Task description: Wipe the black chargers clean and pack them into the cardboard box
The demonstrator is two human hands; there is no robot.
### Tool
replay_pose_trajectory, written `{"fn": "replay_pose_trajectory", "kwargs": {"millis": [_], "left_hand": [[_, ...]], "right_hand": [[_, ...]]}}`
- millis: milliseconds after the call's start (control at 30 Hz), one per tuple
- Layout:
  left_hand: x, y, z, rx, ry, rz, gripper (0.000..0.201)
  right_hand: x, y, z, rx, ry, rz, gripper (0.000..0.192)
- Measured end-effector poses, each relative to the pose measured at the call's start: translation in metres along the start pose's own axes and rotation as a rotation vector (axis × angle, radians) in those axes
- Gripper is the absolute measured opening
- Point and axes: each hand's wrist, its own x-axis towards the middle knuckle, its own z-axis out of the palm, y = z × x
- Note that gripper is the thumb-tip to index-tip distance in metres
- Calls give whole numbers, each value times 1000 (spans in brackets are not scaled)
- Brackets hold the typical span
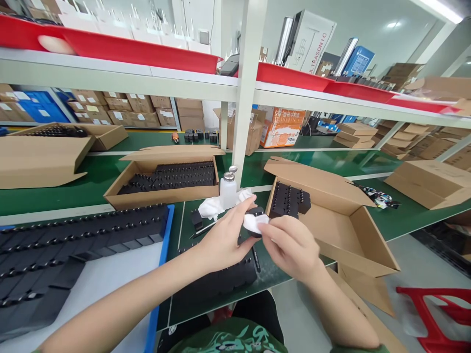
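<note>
My left hand [231, 233] grips a small black block-shaped part [257, 211] between thumb and fingers, above the green bench. A white cloth or tissue [253, 223] is pinched in my right hand [290, 242] and pressed against that part; much of the part is hidden behind it. Just beyond stands a white dispenser bottle [228, 190] with a metal top, beside crumpled white tissue [211, 208]. One black block [197, 219] and a thin pen-like tool [202, 230] lie left of my hands. Below my wrists sits a row of black parts [221, 282], partly covered by my left arm.
A blue-edged tray [162, 264] of black parts is on the left. Behind it is a carton [158, 198] filled with similar parts. An open carton [353, 255] at right holds several parts. A shelf post [245, 93] rises ahead; a red stool [423, 314] stands at lower right.
</note>
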Motion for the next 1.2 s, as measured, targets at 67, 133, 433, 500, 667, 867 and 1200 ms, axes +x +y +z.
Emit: {"fn": "replay_pose_trajectory", "kwargs": {"millis": [67, 133, 433, 500, 667, 867, 1200], "left_hand": [[-1, 2, 1, 23, 22, 19, 81], [-3, 2, 2, 33, 28, 31, 80], [-8, -3, -5, -99, 15, -33, 80], [-7, -2, -5, -110, -4, -14, 81], [-3, -3, -3, -72, 11, 33, 79], [0, -6, -4, -121, 49, -3, 77], [7, -13, 11, -122, -19, -49, 77]], "right_hand": [[4, 1, 8, -101, -84, -81, 24], [4, 2, 10, -117, -172, -86, 28], [-22, -1, -16, 324, -358, 3, 35], [-17, 3, -19, 395, -243, 80, 37], [-11, 9, -8, 180, -111, 63, 43], [-29, 1, -6, 238, -256, -45, 38], [-35, 21, 3, -45, -154, 51, 53]]}}
